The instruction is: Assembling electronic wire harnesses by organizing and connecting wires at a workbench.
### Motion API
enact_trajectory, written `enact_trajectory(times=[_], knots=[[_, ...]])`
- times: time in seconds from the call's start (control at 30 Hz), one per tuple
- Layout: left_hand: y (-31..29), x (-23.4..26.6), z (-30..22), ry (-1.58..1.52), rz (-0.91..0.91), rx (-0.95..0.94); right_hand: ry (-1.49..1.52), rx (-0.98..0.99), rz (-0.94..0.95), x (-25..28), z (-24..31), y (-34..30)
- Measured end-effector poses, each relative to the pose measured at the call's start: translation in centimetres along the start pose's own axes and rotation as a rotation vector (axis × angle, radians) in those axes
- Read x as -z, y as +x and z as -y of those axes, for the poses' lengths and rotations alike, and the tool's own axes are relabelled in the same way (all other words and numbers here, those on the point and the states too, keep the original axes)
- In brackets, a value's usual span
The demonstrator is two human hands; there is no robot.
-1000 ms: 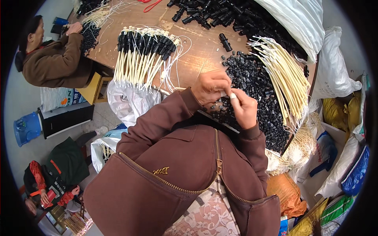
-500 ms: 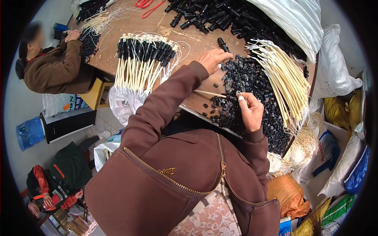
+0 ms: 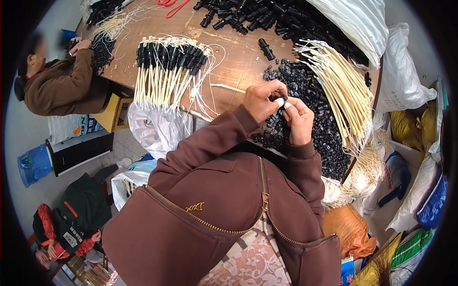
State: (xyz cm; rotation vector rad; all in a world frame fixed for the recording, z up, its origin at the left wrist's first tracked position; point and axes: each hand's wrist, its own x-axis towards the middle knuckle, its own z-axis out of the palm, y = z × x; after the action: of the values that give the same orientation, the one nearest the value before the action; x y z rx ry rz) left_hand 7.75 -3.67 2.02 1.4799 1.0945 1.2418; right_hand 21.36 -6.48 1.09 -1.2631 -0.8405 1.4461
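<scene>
My left hand (image 3: 262, 102) and my right hand (image 3: 300, 123) meet fingertip to fingertip above the heap. Between them is a small black plastic part (image 3: 285, 98), pinched in my left finger and thumb. A cream-sleeved wire (image 3: 230, 87) runs from the left behind my left hand toward my right fingertips; its held end is hidden. Underneath lies a heap of small black plastic parts (image 3: 329, 150). A loose black connector (image 3: 266, 49) rests beyond my hands. To the right is a bundle of cream-sleeved wires (image 3: 336, 93); to the left lies a bundle fitted with black connectors (image 3: 167, 59).
More black connectors (image 3: 260, 16) are piled at the back of the wooden table (image 3: 200, 35), beside a white sack (image 3: 358, 24). Red-handled scissors (image 3: 177, 8) lie at the far edge. A co-worker (image 3: 59, 81) sits at the left; sacks (image 3: 353, 231) stand on the right.
My left hand has come back from near the loose connector to meet my right hand. The black part now shows between my fingertips. The wire's free end has swung away from me.
</scene>
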Motion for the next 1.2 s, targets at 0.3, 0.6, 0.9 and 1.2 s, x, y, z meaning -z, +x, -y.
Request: enact_trajectory(times=[0.3,0.6,0.9,1.2], knots=[[-1.5,0.8,0.0,-0.107,-0.1,0.238,-0.136,0.106,-0.051,-0.9,-0.4,-1.6],[-1.2,1.3,0.6,-0.078,-0.026,0.196,-0.581,0.343,-0.015,-0.8,-0.8,-1.3],[1.2,2.1,-0.5,0.304,0.003,-0.31,0.123,0.031,0.058,-0.1,1.2,-0.9],[0.2,3.4,1.5,0.516,0.356,-0.138,-0.277,0.367,0.121,0.8,2.5,-1.2]])
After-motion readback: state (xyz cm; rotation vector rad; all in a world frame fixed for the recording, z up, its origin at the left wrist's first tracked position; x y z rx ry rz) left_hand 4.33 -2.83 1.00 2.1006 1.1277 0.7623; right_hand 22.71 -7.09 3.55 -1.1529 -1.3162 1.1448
